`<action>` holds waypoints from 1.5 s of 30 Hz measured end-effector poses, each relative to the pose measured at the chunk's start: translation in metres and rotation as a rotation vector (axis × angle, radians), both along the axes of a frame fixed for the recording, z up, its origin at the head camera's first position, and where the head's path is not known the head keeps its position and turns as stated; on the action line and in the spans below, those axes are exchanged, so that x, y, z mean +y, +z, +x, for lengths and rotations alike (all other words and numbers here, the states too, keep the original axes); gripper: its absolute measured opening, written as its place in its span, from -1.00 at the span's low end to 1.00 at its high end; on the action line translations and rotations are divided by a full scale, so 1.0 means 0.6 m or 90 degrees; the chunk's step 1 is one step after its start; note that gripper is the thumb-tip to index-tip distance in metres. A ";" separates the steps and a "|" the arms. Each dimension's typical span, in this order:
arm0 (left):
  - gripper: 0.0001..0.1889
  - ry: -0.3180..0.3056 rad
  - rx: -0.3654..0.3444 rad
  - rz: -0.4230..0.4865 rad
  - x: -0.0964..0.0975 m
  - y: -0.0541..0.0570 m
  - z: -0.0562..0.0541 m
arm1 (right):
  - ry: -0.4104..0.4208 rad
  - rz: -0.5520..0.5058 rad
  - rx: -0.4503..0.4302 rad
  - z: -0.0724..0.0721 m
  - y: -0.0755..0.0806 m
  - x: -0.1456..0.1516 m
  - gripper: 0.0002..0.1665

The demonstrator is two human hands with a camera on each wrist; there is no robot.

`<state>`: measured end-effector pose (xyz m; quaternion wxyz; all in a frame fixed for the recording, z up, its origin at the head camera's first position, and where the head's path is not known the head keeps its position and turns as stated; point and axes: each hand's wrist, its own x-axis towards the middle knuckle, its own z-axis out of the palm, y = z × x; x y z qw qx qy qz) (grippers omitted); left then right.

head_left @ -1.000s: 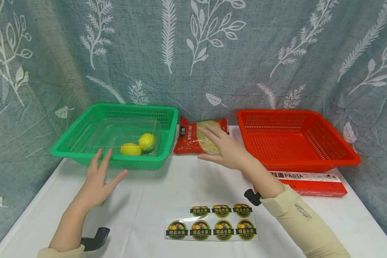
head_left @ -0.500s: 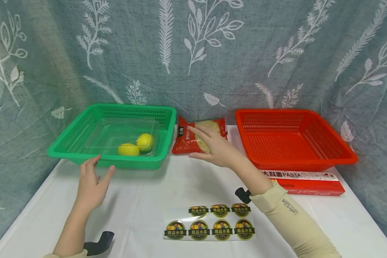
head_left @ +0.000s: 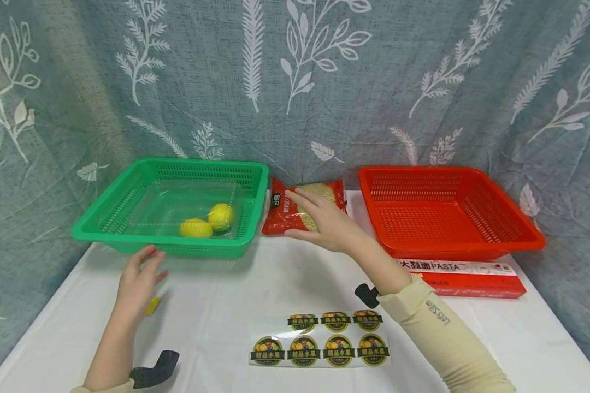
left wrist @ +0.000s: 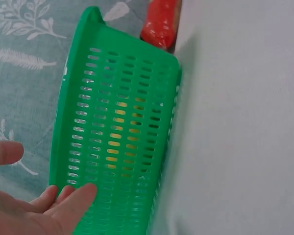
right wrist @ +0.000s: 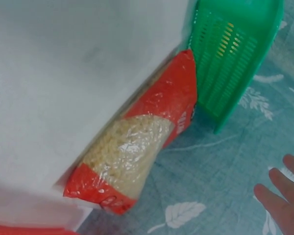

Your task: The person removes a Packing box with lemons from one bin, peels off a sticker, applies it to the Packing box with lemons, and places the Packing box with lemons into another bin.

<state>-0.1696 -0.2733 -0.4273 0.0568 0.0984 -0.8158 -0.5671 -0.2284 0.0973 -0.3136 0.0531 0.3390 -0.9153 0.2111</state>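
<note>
My left hand [head_left: 136,284] hovers in front of the green basket [head_left: 157,246], fingers loosely bent with nothing between them. In the left wrist view, its fingers overlap the slotted basket wall [left wrist: 127,98]. A small yellow piece [head_left: 152,305] shows beside that wrist, the rest of it hidden. My right hand [head_left: 326,222] is held out over a red bag of pasta [head_left: 287,215] with a clear window, fingers extended and holding nothing. The right wrist view has this bag [right wrist: 137,142] apart from the fingertips.
A clear plastic box [head_left: 162,202] and two yellow fruits [head_left: 195,228] sit in the green basket. On the right stands a red basket [head_left: 423,218], with a red pasta box [head_left: 472,284] before it. A sheet of round labels [head_left: 319,339] lies at the front.
My left hand has drawn back slightly from the green basket and its fingers have come closer together, uncovering more of the yellow piece. The right hand has shifted a little left.
</note>
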 end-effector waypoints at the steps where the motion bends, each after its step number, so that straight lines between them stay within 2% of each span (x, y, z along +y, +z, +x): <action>1: -0.21 -0.006 -0.006 0.047 0.001 0.004 0.001 | 0.001 0.000 0.001 -0.001 0.000 0.000 -0.10; 3: -0.22 -0.021 -0.016 0.127 0.008 0.019 0.007 | 0.002 0.000 0.003 -0.001 -0.001 -0.001 -0.10; 6: -0.25 -0.045 -0.021 0.238 0.022 0.052 0.023 | 0.000 -0.002 0.001 -0.001 -0.002 -0.001 -0.10; 10: -0.27 -0.036 -0.006 0.356 0.039 0.079 0.037 | 0.002 -0.002 0.003 -0.002 -0.003 -0.004 -0.11; 13: -0.23 -0.023 0.010 0.426 0.046 0.084 0.037 | 0.011 0.002 0.018 -0.004 -0.004 -0.008 -0.12; 16: -0.21 -0.012 0.027 0.461 0.050 0.082 0.032 | 0.016 0.005 0.030 -0.006 -0.004 -0.015 -0.12; 18: -0.30 -0.004 0.037 0.489 0.052 0.080 0.027 | 0.016 0.008 0.031 -0.007 -0.005 -0.019 -0.12; 23: -0.69 0.025 0.051 0.566 0.058 0.078 0.016 | 0.008 0.014 0.022 -0.010 -0.006 -0.027 -0.11; 26: -0.70 0.037 0.058 0.609 0.063 0.080 0.010 | 0.005 0.013 0.018 -0.011 -0.006 -0.031 -0.11; 31: -0.66 0.090 0.073 0.659 0.074 0.080 -0.002 | 0.002 0.010 0.004 -0.013 -0.007 -0.039 -0.12; 35: -0.60 0.135 0.079 0.647 0.083 0.078 -0.010 | -0.001 0.010 -0.008 -0.014 -0.008 -0.048 -0.12; 45: -0.50 0.160 0.133 0.660 0.090 0.066 -0.019 | -0.006 0.002 -0.015 -0.022 -0.009 -0.070 -0.14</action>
